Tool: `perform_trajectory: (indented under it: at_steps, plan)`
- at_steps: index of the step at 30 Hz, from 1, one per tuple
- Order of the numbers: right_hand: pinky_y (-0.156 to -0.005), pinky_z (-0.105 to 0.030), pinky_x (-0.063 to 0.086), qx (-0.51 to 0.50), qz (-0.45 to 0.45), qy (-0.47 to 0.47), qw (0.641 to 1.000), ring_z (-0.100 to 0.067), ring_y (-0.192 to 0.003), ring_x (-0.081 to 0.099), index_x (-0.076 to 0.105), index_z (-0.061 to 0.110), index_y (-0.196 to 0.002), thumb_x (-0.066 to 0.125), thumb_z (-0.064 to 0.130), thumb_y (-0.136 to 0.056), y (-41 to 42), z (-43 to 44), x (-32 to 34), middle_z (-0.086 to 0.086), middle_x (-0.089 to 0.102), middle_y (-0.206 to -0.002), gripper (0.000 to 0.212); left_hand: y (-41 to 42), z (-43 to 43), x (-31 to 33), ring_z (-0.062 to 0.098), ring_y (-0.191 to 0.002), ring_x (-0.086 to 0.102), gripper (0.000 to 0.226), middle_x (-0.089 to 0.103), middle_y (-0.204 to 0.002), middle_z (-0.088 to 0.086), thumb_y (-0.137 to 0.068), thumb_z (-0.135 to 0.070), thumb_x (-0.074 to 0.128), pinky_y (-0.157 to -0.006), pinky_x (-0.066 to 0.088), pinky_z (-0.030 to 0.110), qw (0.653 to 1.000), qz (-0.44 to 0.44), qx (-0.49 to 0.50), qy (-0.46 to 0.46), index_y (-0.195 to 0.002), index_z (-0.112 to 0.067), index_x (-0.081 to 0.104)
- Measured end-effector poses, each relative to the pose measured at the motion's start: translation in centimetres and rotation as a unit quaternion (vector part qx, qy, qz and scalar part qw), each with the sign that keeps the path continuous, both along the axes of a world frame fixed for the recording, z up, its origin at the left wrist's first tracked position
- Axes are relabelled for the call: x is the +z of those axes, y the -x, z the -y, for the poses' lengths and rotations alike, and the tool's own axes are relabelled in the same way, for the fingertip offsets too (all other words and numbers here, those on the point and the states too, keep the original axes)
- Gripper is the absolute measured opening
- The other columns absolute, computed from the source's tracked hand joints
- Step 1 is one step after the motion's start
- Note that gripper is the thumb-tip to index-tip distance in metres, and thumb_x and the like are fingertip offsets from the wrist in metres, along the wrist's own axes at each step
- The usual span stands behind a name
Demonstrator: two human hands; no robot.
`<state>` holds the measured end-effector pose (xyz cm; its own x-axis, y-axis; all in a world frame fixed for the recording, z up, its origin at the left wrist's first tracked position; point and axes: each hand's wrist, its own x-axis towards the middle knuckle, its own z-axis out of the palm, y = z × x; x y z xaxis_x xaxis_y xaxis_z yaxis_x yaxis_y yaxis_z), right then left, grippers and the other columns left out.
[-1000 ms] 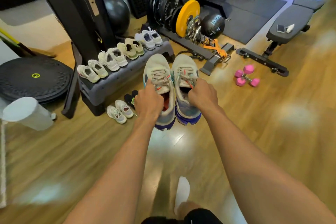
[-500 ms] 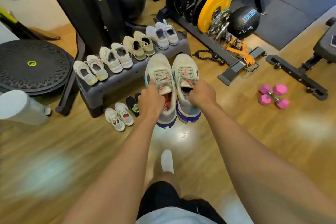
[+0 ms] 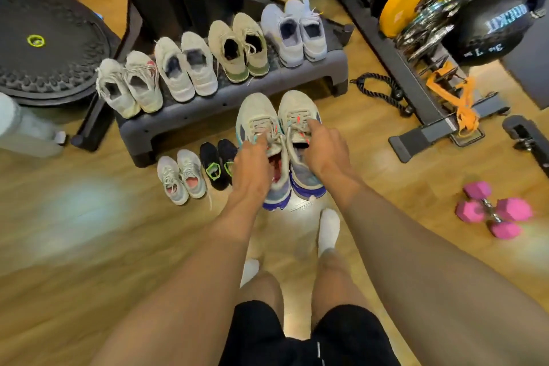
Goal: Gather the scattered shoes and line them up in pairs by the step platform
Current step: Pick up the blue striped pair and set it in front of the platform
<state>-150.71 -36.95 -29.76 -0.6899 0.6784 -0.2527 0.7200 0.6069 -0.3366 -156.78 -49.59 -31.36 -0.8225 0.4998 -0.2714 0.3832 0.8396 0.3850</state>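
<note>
Head camera: I see the left hand [image 3: 252,163] with its fingers curled into the opening of the left beige shoe [image 3: 257,116]. The right hand [image 3: 326,151] grips the right beige shoe [image 3: 297,110] at the laces (one finger lies straighter along the tongue). The shoes are side by side, toes toward the step platform [image 3: 208,116], just beside the black pair [image 3: 218,163].

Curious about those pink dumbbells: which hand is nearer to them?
Right. The right hand, gripping a grey shoe, is left of the pink dumbbells; the left hand, gripping the other grey shoe, is farther left still.
</note>
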Motion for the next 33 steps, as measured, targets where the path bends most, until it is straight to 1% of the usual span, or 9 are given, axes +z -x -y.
perform_trajectory:
  at_steps: [4, 8, 13, 16, 18, 24, 28, 31, 33]
  plan:
    - [-0.073, -0.035, 0.049, 0.075, 0.010, 0.011, 0.997, -0.033, -0.093, 0.061, 0.047, 0.018, -0.135, 0.059, 0.014, -0.088, 1.7, -4.8, -6.1, -0.014, 0.066, -0.102, 0.048, 1.0, -4.5, -4.9, 0.037, -0.110, 0.057, 0.052, 0.057, -0.122, 0.017, -0.094, -0.008, 0.048, -0.090, 0.048, 0.046, 1.000, 0.007, 0.026, 0.015, -0.144, -0.021, 0.040]
    - [-0.078, -0.039, 0.051, 0.115, 0.020, 0.030, 0.993, -0.037, -0.094, 0.061, 0.051, 0.022, -0.131, 0.063, 0.014, -0.085, 3.6, -8.4, -13.1, -0.015, 0.067, -0.103, 0.048, 2.0, -7.6, -12.0, 0.037, -0.112, 0.056, 0.058, 0.055, -0.124, 0.017, -0.093, -0.007, 0.047, -0.092, 0.047, 0.047, 0.997, 0.026, 0.069, 0.026, -0.147, -0.024, 0.037]
    - [-0.072, -0.037, 0.050, 0.156, 0.022, 0.022, 0.987, -0.039, -0.087, 0.062, 0.057, 0.024, -0.123, 0.062, 0.013, -0.082, 6.0, -10.4, -25.0, -0.016, 0.068, -0.096, 0.043, 4.2, -9.2, -24.5, 0.042, -0.109, 0.054, 0.048, 0.052, -0.120, 0.019, -0.094, -0.008, 0.041, -0.083, 0.045, 0.047, 0.993, 0.045, 0.096, 0.045, -0.140, -0.021, 0.044]
    - [-0.075, -0.040, 0.053, 0.166, 0.013, 0.026, 0.986, -0.040, -0.090, 0.061, 0.056, 0.022, -0.126, 0.065, 0.017, -0.082, 7.4, -10.3, -32.6, -0.017, 0.067, -0.098, 0.045, 6.0, -9.1, -32.1, 0.041, -0.107, 0.056, 0.048, 0.053, -0.118, 0.019, -0.091, -0.005, 0.046, -0.081, 0.046, 0.047, 0.993, 0.029, 0.094, 0.064, -0.137, -0.018, 0.045]
    - [-0.073, -0.039, 0.051, 0.175, 0.008, 0.029, 0.984, -0.039, -0.092, 0.061, 0.057, 0.022, -0.126, 0.066, 0.018, -0.082, 8.5, -10.2, -37.3, -0.016, 0.067, -0.099, 0.045, 7.1, -9.0, -36.9, 0.040, -0.106, 0.057, 0.047, 0.052, -0.119, 0.017, -0.089, -0.002, 0.049, -0.080, 0.047, 0.046, 0.993, 0.014, 0.100, 0.066, -0.133, -0.017, 0.048]
    - [-0.073, -0.037, 0.049, 0.197, 0.007, 0.007, 0.980, -0.036, -0.094, 0.061, 0.057, 0.021, -0.124, 0.070, 0.023, -0.081, 13.4, -11.2, -49.2, -0.014, 0.067, -0.103, 0.045, 10.8, -9.4, -49.3, 0.041, -0.105, 0.056, 0.051, 0.053, -0.117, 0.018, -0.085, 0.005, 0.048, -0.081, 0.047, 0.046, 0.993, -0.019, 0.109, 0.037, -0.131, -0.016, 0.049]
    - [-0.076, -0.040, 0.051, 0.192, -0.006, 0.006, 0.981, -0.037, -0.097, 0.059, 0.058, 0.017, -0.116, 0.060, 0.002, -0.079, 17.0, -11.8, -54.9, -0.015, 0.065, -0.104, 0.040, 14.8, -9.9, -54.3, 0.044, -0.104, 0.057, 0.048, 0.055, -0.114, 0.020, -0.080, 0.005, 0.052, -0.079, 0.045, 0.047, 0.995, -0.036, 0.065, 0.065, -0.125, -0.012, 0.051]
    - [-0.078, -0.043, 0.052, 0.181, -0.005, 0.015, 0.983, -0.037, -0.098, 0.058, 0.059, 0.014, -0.111, 0.058, 0.001, -0.079, 18.3, -11.5, -57.7, -0.016, 0.063, -0.104, 0.034, 17.1, -10.1, -56.6, 0.046, -0.105, 0.056, 0.051, 0.053, -0.118, 0.020, -0.079, 0.003, 0.055, -0.082, 0.046, 0.047, 0.994, -0.041, 0.076, 0.059, -0.126, -0.014, 0.052]
    - [-0.081, -0.042, 0.052, 0.175, -0.013, 0.015, 0.984, -0.037, -0.100, 0.057, 0.058, 0.013, -0.114, 0.058, 0.001, -0.081, 18.8, -11.5, -59.2, -0.016, 0.062, -0.106, 0.036, 17.4, -10.3, -58.1, 0.046, -0.105, 0.055, 0.052, 0.050, -0.121, 0.020, -0.080, 0.003, 0.054, -0.081, 0.045, 0.047, 0.993, -0.030, 0.099, 0.050, -0.129, -0.014, 0.049]
